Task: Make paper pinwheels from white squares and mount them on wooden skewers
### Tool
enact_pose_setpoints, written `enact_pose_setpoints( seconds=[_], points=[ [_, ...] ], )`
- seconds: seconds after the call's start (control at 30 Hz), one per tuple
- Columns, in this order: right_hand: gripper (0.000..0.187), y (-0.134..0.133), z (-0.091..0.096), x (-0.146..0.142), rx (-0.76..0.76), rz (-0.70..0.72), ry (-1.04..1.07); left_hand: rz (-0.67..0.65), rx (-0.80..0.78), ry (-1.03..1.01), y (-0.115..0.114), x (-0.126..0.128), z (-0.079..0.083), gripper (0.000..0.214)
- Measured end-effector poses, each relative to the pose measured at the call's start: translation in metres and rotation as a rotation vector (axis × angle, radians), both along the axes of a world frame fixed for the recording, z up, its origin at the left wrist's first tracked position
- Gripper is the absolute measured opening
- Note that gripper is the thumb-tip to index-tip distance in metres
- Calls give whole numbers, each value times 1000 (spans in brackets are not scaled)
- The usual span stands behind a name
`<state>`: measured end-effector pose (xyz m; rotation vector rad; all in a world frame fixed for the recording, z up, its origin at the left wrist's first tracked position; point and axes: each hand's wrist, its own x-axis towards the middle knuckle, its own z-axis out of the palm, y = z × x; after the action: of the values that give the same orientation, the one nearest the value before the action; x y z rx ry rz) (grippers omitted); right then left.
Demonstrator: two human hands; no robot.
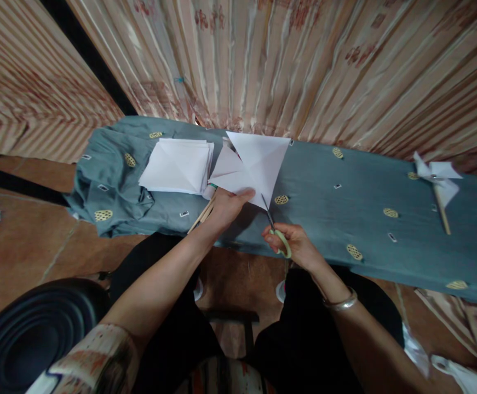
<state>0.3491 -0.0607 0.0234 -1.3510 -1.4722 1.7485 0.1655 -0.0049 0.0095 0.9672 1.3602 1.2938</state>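
Note:
My left hand [230, 207] grips the lower edge of a white paper square [263, 161], its thumb lying on top of the sheet. Slits run in from the corners of this sheet, and it is held over the cloth-covered table. Scissors [278, 235] with pale green handles are in my right hand [293, 241]. Their blades meet the paper near its lower corner. Left of the sheet lies a stack of white paper squares [176, 167] with diagonal creases. Thin wooden sticks [202, 214] lie beside my left wrist, partly hidden by it.
On the right of the blue-green cloth [324, 219] rests a white paper pinwheel [439, 178] on a wooden stick. A pleated curtain [254, 65] hangs along the far edge. A round black stool [36, 339] stands at lower left.

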Motion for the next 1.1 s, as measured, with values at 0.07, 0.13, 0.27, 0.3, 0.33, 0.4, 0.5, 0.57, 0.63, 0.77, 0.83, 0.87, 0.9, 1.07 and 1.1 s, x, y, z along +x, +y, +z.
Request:
enact_pose_setpoints(
  seconds=[0.07,0.13,0.27,0.3,0.33,0.4,0.5,0.57,0.63,0.77,0.83,0.87,0.9,1.07,1.1],
  points=[
    [49,0,1,0,13,6,-2,-23,13,5,-2,1,4,26],
    [50,0,3,-1,30,14,-6,-62,28,-8,-4,4,9,27],
    [49,0,4,0,47,15,-12,-119,65,-23,-9,8,19,26],
    [48,0,3,0,52,18,-15,-126,72,-19,-10,9,21,25],
    [48,0,2,1,59,20,-18,-131,76,-14,-11,10,22,24],
    [46,0,0,2,76,27,-24,-134,76,-13,-12,10,23,24],
    [43,-1,-2,4,98,32,-22,-132,77,-4,-12,10,22,26],
    [42,-1,-1,3,100,33,-25,-134,78,9,-12,10,22,26],
    [43,-1,0,3,91,31,-32,-138,74,23,-12,9,22,25],
    [44,-1,2,2,85,29,-34,-142,77,46,-12,8,23,26],
    [45,-1,2,2,81,28,-34,-140,77,29,-12,9,22,28],
    [45,0,2,2,79,28,-34,-135,74,17,-12,9,22,30],
    [45,0,2,1,78,29,-33,-133,69,7,-12,9,22,31],
    [45,0,3,0,54,16,-22,-128,72,15,-12,9,22,30],
    [46,0,3,0,46,10,-19,-128,74,22,-12,9,22,30]
  ],
)
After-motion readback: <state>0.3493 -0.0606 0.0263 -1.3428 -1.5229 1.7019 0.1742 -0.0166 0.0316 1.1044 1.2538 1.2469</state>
